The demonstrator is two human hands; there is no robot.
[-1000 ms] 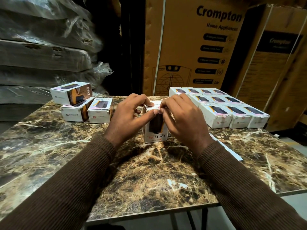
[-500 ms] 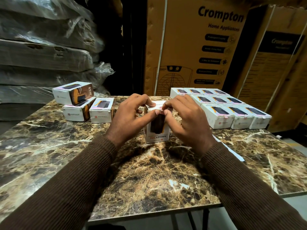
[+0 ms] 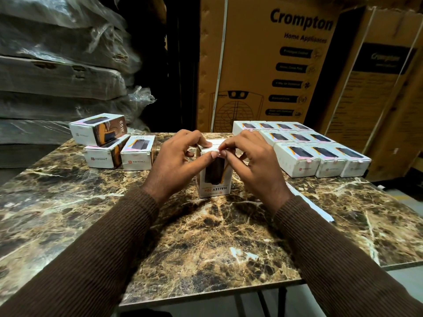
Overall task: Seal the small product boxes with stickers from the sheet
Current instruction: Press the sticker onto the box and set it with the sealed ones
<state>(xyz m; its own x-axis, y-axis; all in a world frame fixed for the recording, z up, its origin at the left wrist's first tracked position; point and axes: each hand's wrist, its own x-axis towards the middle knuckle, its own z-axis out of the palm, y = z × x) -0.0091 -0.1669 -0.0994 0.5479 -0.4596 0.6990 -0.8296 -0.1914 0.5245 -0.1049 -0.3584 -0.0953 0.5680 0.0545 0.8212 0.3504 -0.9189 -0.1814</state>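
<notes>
- Right now we pinch a small sticker (image 3: 218, 152) between our left hand (image 3: 176, 165) and right hand (image 3: 256, 165), at the top edge of the upright box (image 3: 215, 177) standing between them on the marble table (image 3: 206, 236).
- It could crease or sit crooked, we judge, if our thumbs press unevenly.
- The cardboard is smooth and sharp-cornered; the sticker sheet (image 3: 313, 205) lies flat just beside our right wrist.
</notes>
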